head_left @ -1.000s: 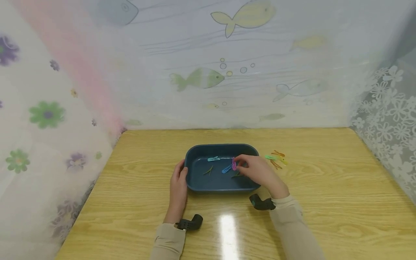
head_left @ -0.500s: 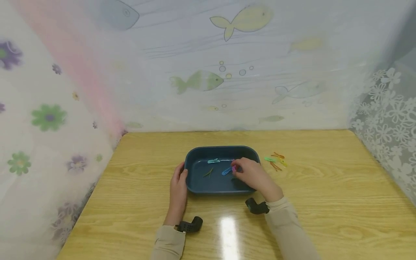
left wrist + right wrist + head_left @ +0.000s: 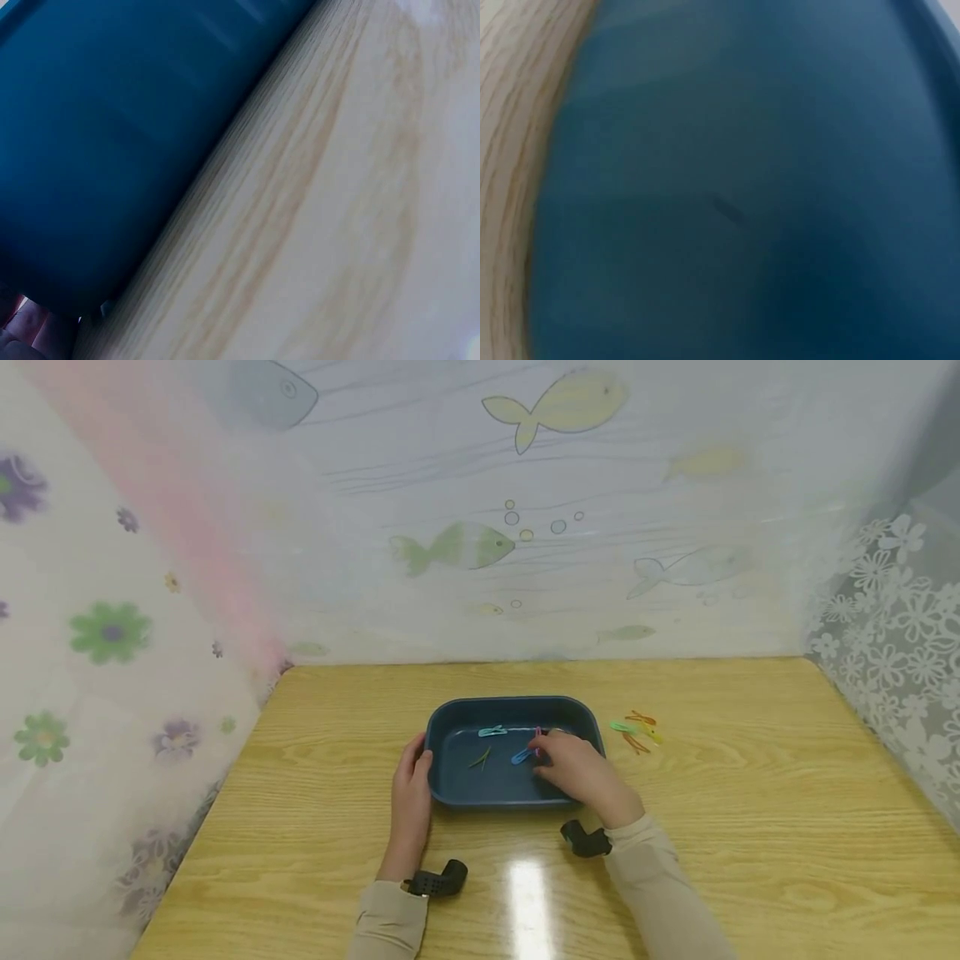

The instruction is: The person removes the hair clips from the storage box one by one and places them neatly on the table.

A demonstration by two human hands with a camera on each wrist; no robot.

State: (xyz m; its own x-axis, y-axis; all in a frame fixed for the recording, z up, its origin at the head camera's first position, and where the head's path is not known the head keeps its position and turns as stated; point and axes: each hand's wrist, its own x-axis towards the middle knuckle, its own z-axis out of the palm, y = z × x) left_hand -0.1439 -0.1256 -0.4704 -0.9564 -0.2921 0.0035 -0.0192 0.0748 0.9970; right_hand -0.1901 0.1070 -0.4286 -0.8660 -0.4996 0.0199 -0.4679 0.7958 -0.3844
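Observation:
A dark blue rectangular tray [image 3: 480, 805] sits on the wooden table. My left hand [image 3: 411, 802] grips its left side, thumb at the rim and fingers along the outer wall; a bit of that hand's fingers [image 3: 30, 330] shows in the left wrist view. My right hand [image 3: 577, 768] reaches over the right side into the tray, bent fingers at a pink hair clip [image 3: 537, 731], which they partly cover. Index finger and thumb look apart; whether they pinch anything is hidden. Beside them lies a blue hair clip [image 3: 521, 757]. A light blue clip [image 3: 492, 732] and a dark green clip [image 3: 481, 759] lie further left.
Right of the tray, several loose clips lie on the table [image 3: 750, 793]: orange [image 3: 636, 743], light green [image 3: 622, 727] and yellow [image 3: 654, 737]. A patterned sheet [image 3: 450, 635] rises behind the table. Black wrist cameras [image 3: 442, 878] sit on both wrists.
My right hand has moved left and lower over the tray, covering more of the pink clip and a dark green one seen earlier. My left hand keeps its grip.

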